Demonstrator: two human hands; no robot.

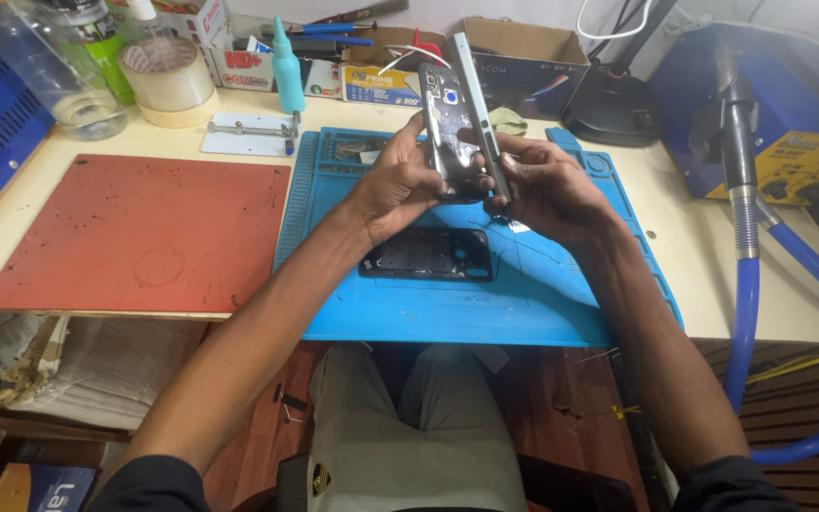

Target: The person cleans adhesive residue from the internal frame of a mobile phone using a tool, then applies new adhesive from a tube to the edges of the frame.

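Hands are meeting above the blue mat [561,303]: I am watching the left hand [398,185] clamping the opened phone [447,128] upright, inner side toward me, probably so its parts are facing the light, while the right hand [547,190] is pinching the pale frame [481,114] along its edge. A dark back cover [428,254] is lying flat on the mat just below. Behind, a teal bottle [286,71], tape roll [168,78] and brown box [523,57] are lining the wall; a red mat [135,228] is lying left.
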